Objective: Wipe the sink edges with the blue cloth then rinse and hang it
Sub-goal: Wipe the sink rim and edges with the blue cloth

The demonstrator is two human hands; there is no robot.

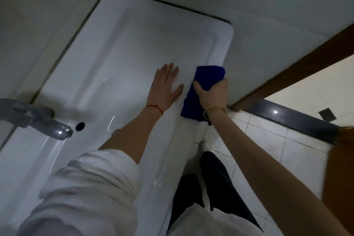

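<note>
Hands work at a white sink [134, 30]. The right hand [212, 92] has its grip closed over a folded blue cloth [207, 78], pressing it on the near right rim. The cloth sticks out beyond the fingers toward the far corner and trails back under the wrist. The left hand [165, 86] lies flat and open just beside it, holding nothing. Wiping well likely means steady, flat pressure along the rim.

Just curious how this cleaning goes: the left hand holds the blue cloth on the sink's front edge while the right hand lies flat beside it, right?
Hands are swapped. In the head view, the right hand holds the cloth on the sink edge; the left hand lies flat.
</note>
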